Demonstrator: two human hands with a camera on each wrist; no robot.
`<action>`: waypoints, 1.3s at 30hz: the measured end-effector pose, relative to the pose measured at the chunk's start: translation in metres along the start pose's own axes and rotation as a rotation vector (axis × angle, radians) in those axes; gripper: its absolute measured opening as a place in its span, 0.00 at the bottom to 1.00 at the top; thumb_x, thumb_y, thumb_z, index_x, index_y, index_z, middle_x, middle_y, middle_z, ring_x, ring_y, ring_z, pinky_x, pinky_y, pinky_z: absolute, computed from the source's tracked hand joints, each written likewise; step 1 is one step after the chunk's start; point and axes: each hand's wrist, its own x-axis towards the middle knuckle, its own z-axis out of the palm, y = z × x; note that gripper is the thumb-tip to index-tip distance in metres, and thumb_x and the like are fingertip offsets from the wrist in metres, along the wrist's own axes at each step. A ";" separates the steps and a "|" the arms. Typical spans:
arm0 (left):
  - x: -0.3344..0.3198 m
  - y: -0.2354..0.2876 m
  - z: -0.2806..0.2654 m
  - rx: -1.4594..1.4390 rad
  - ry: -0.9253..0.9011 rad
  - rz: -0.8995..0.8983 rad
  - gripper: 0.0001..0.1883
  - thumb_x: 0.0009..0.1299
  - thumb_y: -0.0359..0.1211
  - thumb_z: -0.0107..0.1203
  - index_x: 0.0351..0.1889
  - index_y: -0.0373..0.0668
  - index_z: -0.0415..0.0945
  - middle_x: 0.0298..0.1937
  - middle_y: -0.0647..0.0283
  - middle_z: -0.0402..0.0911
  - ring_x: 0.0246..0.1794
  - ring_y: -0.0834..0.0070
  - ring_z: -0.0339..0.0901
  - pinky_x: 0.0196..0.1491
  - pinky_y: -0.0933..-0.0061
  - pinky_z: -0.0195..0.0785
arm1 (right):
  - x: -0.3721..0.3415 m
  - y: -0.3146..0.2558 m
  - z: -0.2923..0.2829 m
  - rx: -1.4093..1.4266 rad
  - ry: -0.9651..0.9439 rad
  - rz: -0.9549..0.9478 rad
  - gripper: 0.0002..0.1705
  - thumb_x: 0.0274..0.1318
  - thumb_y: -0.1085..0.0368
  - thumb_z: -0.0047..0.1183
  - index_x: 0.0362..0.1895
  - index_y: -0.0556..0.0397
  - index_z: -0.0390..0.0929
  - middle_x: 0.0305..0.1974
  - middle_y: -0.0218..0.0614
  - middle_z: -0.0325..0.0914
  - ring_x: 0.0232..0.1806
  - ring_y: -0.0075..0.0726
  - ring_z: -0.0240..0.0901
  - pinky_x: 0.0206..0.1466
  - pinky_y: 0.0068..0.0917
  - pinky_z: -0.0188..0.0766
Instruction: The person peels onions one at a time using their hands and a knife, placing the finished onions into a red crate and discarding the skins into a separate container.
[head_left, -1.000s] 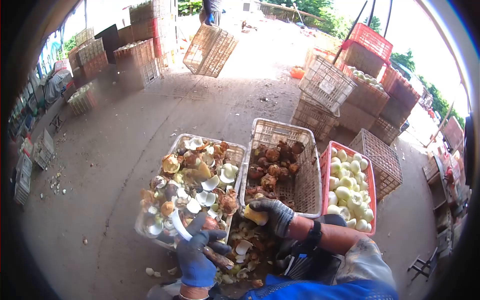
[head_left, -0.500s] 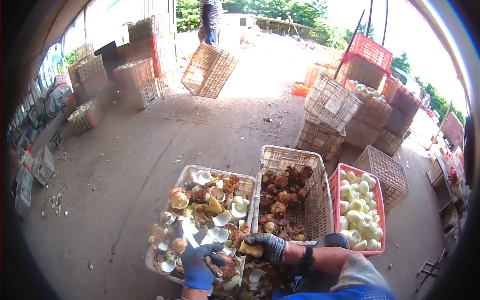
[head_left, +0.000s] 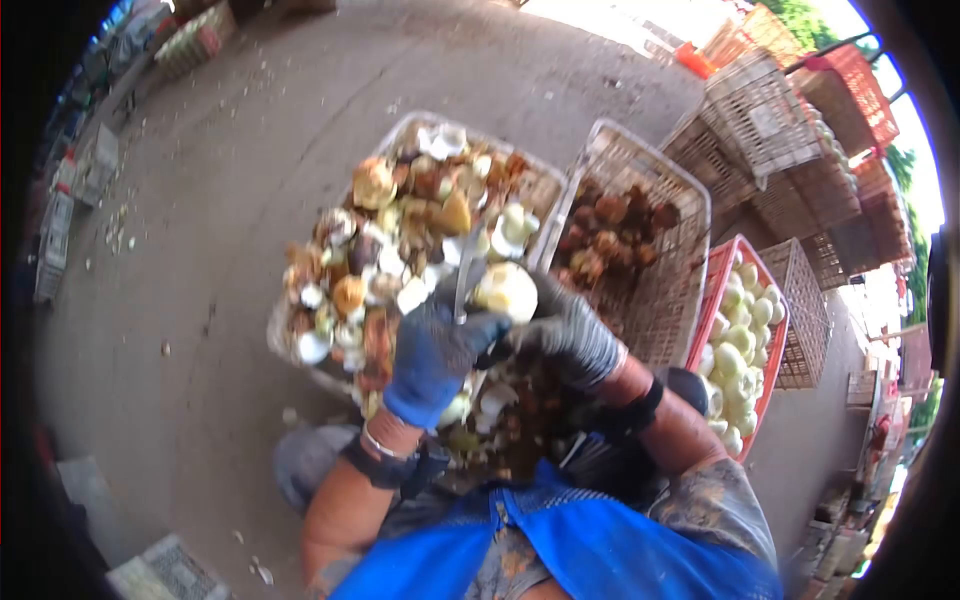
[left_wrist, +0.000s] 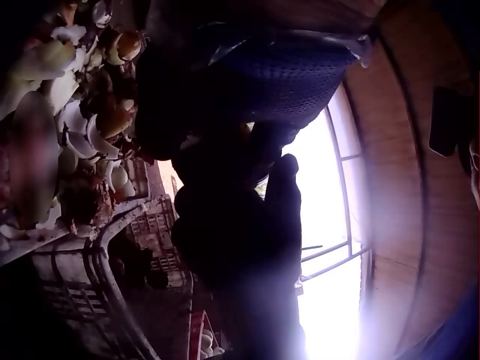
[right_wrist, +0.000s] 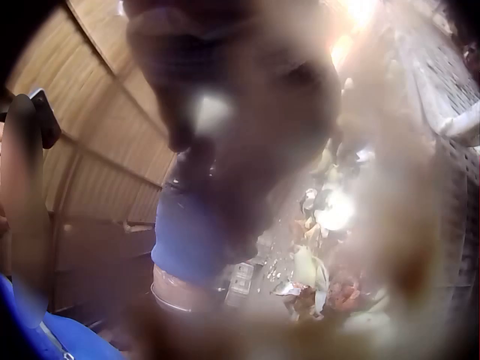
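In the head view my left hand point(head_left: 440, 352), in a blue glove with dark fingers, grips a knife point(head_left: 464, 280) whose thin blade points up and away from me. My right hand point(head_left: 575, 335), in a grey striped glove, holds a pale, partly peeled onion point(head_left: 507, 292) right beside the blade. The two hands meet over the near edge of the crate of peelings point(head_left: 552, 185). Gloved fingers cover the knife's handle and the underside of the onion. Both wrist views are dark or blurred around the hands.
To the right stand a pale crate point(head_left: 690, 180) with brown unpeeled onions and a red crate point(head_left: 712, 290) of peeled onions point(head_left: 740, 345). Stacked crates point(head_left: 765, 120) rise at the back right. Onion scraps point(head_left: 500, 400) lie between my legs.
My right hand has moved left with the onion and now meets my left hand at the knife. The head view has tilted down, and the person carrying crates is out of sight.
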 end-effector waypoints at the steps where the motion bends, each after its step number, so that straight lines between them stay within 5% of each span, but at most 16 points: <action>1: -0.003 0.000 -0.004 -0.047 -0.113 -0.138 0.19 0.67 0.31 0.67 0.56 0.38 0.81 0.55 0.53 0.84 0.51 0.64 0.85 0.53 0.66 0.77 | -0.004 -0.011 0.006 -0.092 0.022 0.013 0.51 0.51 0.62 0.75 0.75 0.54 0.59 0.59 0.34 0.77 0.56 0.28 0.75 0.56 0.26 0.76; 4: -0.012 0.027 -0.001 -0.369 -0.062 -0.324 0.20 0.66 0.29 0.67 0.56 0.36 0.81 0.57 0.54 0.84 0.52 0.68 0.84 0.56 0.69 0.77 | -0.017 -0.006 0.011 -0.175 0.136 -0.198 0.57 0.43 0.67 0.79 0.75 0.62 0.57 0.64 0.39 0.73 0.65 0.31 0.69 0.68 0.33 0.69; 9: -0.022 0.052 -0.002 -0.399 0.037 -0.245 0.25 0.64 0.27 0.66 0.60 0.34 0.79 0.55 0.52 0.85 0.52 0.70 0.85 0.56 0.71 0.77 | -0.033 -0.008 0.011 -0.288 0.149 -0.261 0.60 0.37 0.66 0.81 0.74 0.62 0.60 0.67 0.40 0.71 0.68 0.32 0.66 0.71 0.33 0.65; 12: -0.034 0.061 -0.005 -0.299 -0.020 -0.225 0.25 0.63 0.27 0.66 0.61 0.35 0.79 0.56 0.51 0.86 0.51 0.68 0.85 0.56 0.70 0.77 | -0.042 -0.005 0.009 -0.359 0.119 -0.412 0.54 0.39 0.67 0.77 0.72 0.62 0.63 0.62 0.39 0.75 0.60 0.28 0.73 0.63 0.28 0.72; 14: -0.041 0.065 -0.006 -0.180 -0.041 -0.155 0.25 0.63 0.27 0.65 0.60 0.35 0.80 0.56 0.51 0.85 0.51 0.66 0.86 0.56 0.70 0.77 | -0.050 -0.006 0.010 -0.043 0.055 -0.222 0.47 0.44 0.68 0.69 0.71 0.61 0.65 0.54 0.36 0.79 0.48 0.22 0.77 0.50 0.23 0.76; 17: -0.052 0.062 0.000 0.202 0.118 0.137 0.27 0.63 0.26 0.60 0.64 0.39 0.78 0.51 0.48 0.86 0.41 0.55 0.87 0.45 0.63 0.80 | -0.059 -0.005 0.011 -0.068 0.103 -0.178 0.43 0.47 0.68 0.63 0.71 0.59 0.66 0.48 0.33 0.80 0.39 0.18 0.75 0.40 0.20 0.75; 18: -0.054 0.057 0.003 0.238 0.146 0.204 0.31 0.65 0.22 0.57 0.70 0.43 0.74 0.34 0.58 0.88 0.28 0.73 0.84 0.37 0.67 0.78 | -0.062 -0.004 0.012 -0.013 0.125 -0.164 0.43 0.48 0.66 0.64 0.71 0.58 0.66 0.46 0.32 0.80 0.39 0.19 0.75 0.38 0.21 0.75; 19: -0.057 0.058 0.004 0.241 0.151 0.209 0.31 0.65 0.22 0.57 0.70 0.43 0.74 0.34 0.58 0.88 0.28 0.73 0.84 0.37 0.67 0.78 | -0.065 -0.004 0.013 -0.016 0.120 -0.169 0.43 0.48 0.66 0.64 0.71 0.58 0.66 0.46 0.32 0.80 0.39 0.19 0.75 0.38 0.21 0.75; 22: -0.068 0.064 0.011 0.507 0.119 0.200 0.37 0.62 0.21 0.59 0.73 0.44 0.70 0.38 0.52 0.87 0.29 0.61 0.84 0.38 0.65 0.78 | -0.067 -0.002 0.012 -0.268 0.160 -0.257 0.47 0.44 0.67 0.67 0.72 0.58 0.65 0.54 0.38 0.80 0.50 0.26 0.77 0.50 0.25 0.77; 24: -0.070 0.068 0.015 0.551 0.103 0.204 0.38 0.61 0.21 0.59 0.74 0.45 0.68 0.38 0.50 0.86 0.30 0.59 0.85 0.38 0.63 0.78 | -0.068 0.003 0.009 -0.400 0.198 -0.381 0.54 0.39 0.66 0.73 0.74 0.61 0.63 0.64 0.44 0.75 0.66 0.33 0.70 0.67 0.30 0.69; 27: -0.072 0.062 0.019 0.656 0.070 0.250 0.43 0.60 0.23 0.61 0.78 0.43 0.62 0.34 0.49 0.84 0.31 0.54 0.84 0.37 0.59 0.77 | -0.079 -0.002 0.031 -0.455 0.286 -0.363 0.59 0.34 0.64 0.78 0.74 0.63 0.62 0.71 0.48 0.68 0.76 0.35 0.57 0.77 0.33 0.56; 29: -0.070 0.055 0.019 0.769 0.164 0.321 0.45 0.57 0.27 0.59 0.77 0.35 0.60 0.25 0.56 0.77 0.22 0.59 0.77 0.26 0.57 0.71 | -0.080 0.001 0.026 -0.414 0.279 -0.419 0.58 0.37 0.63 0.77 0.74 0.64 0.62 0.69 0.47 0.70 0.74 0.35 0.61 0.75 0.32 0.59; 35: -0.063 0.035 0.027 0.719 0.162 0.163 0.40 0.59 0.27 0.59 0.74 0.36 0.63 0.28 0.50 0.82 0.26 0.52 0.82 0.30 0.55 0.74 | -0.075 0.009 0.019 0.083 0.170 -0.293 0.51 0.47 0.60 0.72 0.74 0.61 0.62 0.59 0.41 0.76 0.59 0.32 0.74 0.66 0.31 0.69; 37: -0.062 0.037 0.029 0.630 0.096 -0.041 0.36 0.61 0.26 0.58 0.73 0.42 0.69 0.31 0.49 0.84 0.30 0.54 0.82 0.37 0.59 0.76 | -0.070 0.014 0.017 0.363 0.111 -0.269 0.58 0.41 0.62 0.71 0.78 0.47 0.55 0.60 0.43 0.74 0.58 0.49 0.77 0.55 0.46 0.82; 38: -0.056 0.025 0.033 0.490 0.205 -0.239 0.26 0.62 0.29 0.62 0.61 0.42 0.80 0.33 0.49 0.86 0.31 0.57 0.84 0.37 0.62 0.78 | -0.070 0.017 0.016 0.397 0.088 -0.320 0.59 0.41 0.62 0.71 0.79 0.47 0.54 0.59 0.48 0.75 0.55 0.54 0.79 0.52 0.50 0.83; 39: -0.049 -0.019 0.019 0.515 -0.122 -0.156 0.18 0.63 0.31 0.64 0.52 0.38 0.85 0.34 0.51 0.87 0.25 0.66 0.84 0.31 0.68 0.78 | -0.071 0.015 0.011 0.391 0.083 -0.315 0.59 0.41 0.62 0.71 0.79 0.47 0.54 0.59 0.48 0.75 0.55 0.54 0.79 0.52 0.50 0.83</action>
